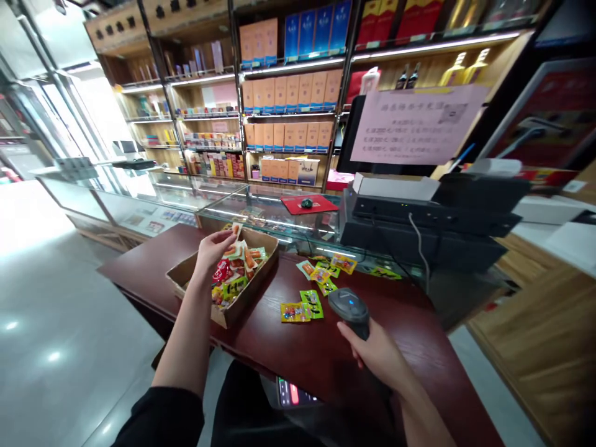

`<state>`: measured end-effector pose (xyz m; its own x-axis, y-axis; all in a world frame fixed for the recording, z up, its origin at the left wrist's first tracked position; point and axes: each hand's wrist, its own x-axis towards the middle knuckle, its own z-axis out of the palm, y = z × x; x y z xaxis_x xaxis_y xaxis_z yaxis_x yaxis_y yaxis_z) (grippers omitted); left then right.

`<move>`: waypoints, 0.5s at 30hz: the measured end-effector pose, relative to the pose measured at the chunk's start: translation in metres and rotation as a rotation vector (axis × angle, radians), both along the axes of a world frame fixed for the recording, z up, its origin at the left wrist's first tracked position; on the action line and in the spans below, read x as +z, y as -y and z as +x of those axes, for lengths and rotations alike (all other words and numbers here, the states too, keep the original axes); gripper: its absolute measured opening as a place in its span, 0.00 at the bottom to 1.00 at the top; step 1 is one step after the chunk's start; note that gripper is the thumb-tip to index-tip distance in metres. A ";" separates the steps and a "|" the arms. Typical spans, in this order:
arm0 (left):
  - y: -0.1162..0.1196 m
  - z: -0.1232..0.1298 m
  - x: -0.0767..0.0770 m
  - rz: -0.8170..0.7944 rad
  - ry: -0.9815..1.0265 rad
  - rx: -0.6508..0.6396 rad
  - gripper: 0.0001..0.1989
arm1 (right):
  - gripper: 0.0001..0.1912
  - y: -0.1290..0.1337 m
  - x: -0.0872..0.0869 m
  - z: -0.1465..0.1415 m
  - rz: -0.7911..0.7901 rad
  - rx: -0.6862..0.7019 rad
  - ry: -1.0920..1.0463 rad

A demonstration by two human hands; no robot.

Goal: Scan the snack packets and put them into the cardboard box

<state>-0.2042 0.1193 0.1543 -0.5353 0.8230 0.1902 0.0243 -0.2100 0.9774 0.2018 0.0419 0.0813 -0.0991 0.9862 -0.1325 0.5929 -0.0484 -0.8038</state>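
My left hand [215, 248] is raised over a cardboard box [254, 292], pinching a small snack packet [237, 230] with something orange-brown inside. Many similar wrapped snacks [235, 287] fill the box, in red, green, yellow and clear wrappers. My right hand [372, 347] is wrapped round the handle of a dark barcode scanner [350, 308], held above the counter with a small blue light on top. Left of the scanner lie a yellow packet [294, 312] and a green packet [311, 303], overlapping. Behind them is a loose group of packets [326, 271].
The dark red counter [279, 347] meets a glass display case [223, 202] bearing a red mat [321, 203] with a mouse. At right stands a checkout machine [395, 214] with a pink notice [414, 127] and a cable. A phone [294, 392] glows below the counter edge.
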 end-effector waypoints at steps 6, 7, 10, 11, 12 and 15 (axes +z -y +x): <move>-0.020 0.048 -0.027 -0.100 -0.080 -0.158 0.29 | 0.16 0.007 0.001 0.003 -0.004 -0.039 -0.025; -0.025 0.063 -0.034 -0.120 -0.098 -0.204 0.29 | 0.15 0.010 0.003 0.006 -0.010 -0.058 -0.028; -0.041 0.113 -0.053 -0.153 -0.157 -0.338 0.26 | 0.15 0.020 0.004 0.017 -0.031 -0.129 -0.030; -0.046 0.129 -0.060 -0.159 -0.178 -0.379 0.24 | 0.15 0.024 0.003 0.022 -0.029 -0.151 -0.031; -0.051 0.145 -0.066 -0.165 -0.200 -0.416 0.23 | 0.16 0.028 0.002 0.027 -0.023 -0.170 -0.034; -0.061 0.185 -0.082 -0.200 -0.276 -0.494 0.19 | 0.17 0.040 -0.004 0.042 0.000 -0.224 -0.041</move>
<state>-0.0194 0.1803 0.0727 -0.0332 0.9960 0.0833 0.2292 -0.0735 0.9706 0.2435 0.0017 0.0771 0.1167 0.9843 -0.1326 0.5344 -0.1747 -0.8270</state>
